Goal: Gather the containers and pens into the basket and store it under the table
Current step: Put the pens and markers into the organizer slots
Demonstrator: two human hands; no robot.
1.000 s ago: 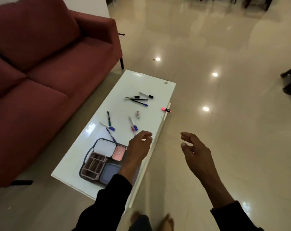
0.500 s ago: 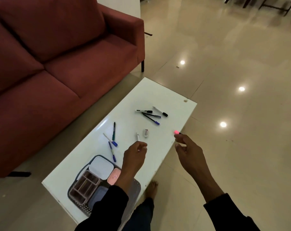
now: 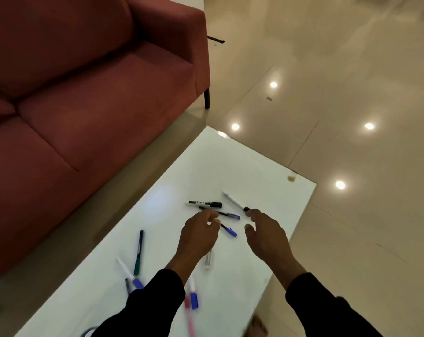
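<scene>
Several pens lie scattered on the white table (image 3: 254,166). My left hand (image 3: 198,235) hovers with loosely curled fingers over two blue-capped pens (image 3: 230,216), just below a black marker (image 3: 203,203). To its right, my right hand (image 3: 266,233) is relaxed, with its fingertips at the black cap of a white marker (image 3: 234,202). Neither hand visibly holds anything. Nearer me lie a green pen (image 3: 138,254), a blue-capped white marker (image 3: 129,272) and another blue-capped marker (image 3: 193,294) beside a blurred pink pen (image 3: 189,319). Only a sliver of the basket (image 3: 89,333) shows at the bottom edge.
A red sofa (image 3: 84,105) runs along the table's left side, with a narrow strip of floor between them. Glossy tiled floor (image 3: 352,93) lies to the right and beyond. A small clear item (image 3: 208,260) sits by my left wrist. My bare foot (image 3: 258,328) is at the table's near right.
I have stepped forward along the table, and the basket has slid almost out of view. Both hands moved up to the far cluster of pens. The pink item at the table edge is no longer visible.
</scene>
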